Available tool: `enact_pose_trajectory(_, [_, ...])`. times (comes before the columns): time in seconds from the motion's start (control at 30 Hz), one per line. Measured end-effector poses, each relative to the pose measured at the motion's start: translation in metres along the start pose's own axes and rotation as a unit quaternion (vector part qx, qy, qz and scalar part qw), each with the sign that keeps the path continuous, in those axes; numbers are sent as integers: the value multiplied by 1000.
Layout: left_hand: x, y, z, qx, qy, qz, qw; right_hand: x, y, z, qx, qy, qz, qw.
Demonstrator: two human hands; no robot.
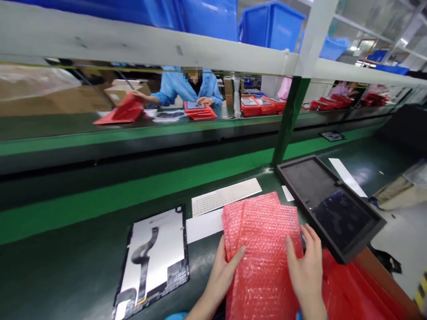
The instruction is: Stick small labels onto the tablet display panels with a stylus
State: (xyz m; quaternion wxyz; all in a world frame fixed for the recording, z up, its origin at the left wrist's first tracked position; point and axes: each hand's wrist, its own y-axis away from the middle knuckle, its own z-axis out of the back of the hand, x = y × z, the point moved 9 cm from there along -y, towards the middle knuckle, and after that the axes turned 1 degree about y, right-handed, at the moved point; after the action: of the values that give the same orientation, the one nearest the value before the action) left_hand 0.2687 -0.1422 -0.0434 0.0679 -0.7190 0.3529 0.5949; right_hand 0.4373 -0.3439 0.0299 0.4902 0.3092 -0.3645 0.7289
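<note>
Between my two hands is a small stack of red bubble-wrap bags (263, 258), standing a little uneven at the top. My left hand (227, 266) grips its left edge, thumb on the front and fingers hidden behind. On the right edge, my right hand (305, 262) has its thumb over the front and its fingers round the side. To the left, a tablet screen panel (156, 253) lies on the green bench with its silvery back up and a dark ribbon cable across it. Behind the bags are a sheet of small labels (227, 195) and a white paper strip (205, 226).
A black foam tray (300, 178) holding a dark screen (343, 218) stands at right. More red bags (360, 289) lie below it. A green post (290, 120) rises behind, under a shelf with blue bins (271, 26). Across the bench a co-worker (187, 86) handles red bags.
</note>
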Motion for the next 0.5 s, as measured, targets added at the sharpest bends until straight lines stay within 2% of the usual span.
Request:
enact_pose_trajectory(0.03, [0, -1, 3, -8, -15, 1, 1000, -20, -6, 7, -1, 21, -29, 999])
enact_pose_trajectory(0.1, [1, -2, 8, -20, -17, 11, 1000, -50, -15, 7, 43, 8, -73, 996])
enact_pose_trajectory(0.17, [5, -3, 11, -29, 6, 31, 999, -55, -22, -2, 86, -44, -66, 993])
enact_pose_trajectory(0.23, [7, -3, 12, -31, 29, 53, 998, -39, -31, -9, 95, -84, -14, 992])
enact_pose_trajectory(0.3, [5, -2, 12, -33, 27, 71, 997, -12, -40, -14, 90, -103, 53, 989])
enact_pose_trajectory(0.4, [-2, 2, 15, -52, -53, 87, 993, 25, -50, -27, 105, -84, 133, 982])
enact_pose_trajectory(0.5, [-13, 4, 24, -93, -160, 75, 980, 42, -47, -37, 152, -39, 192, 969])
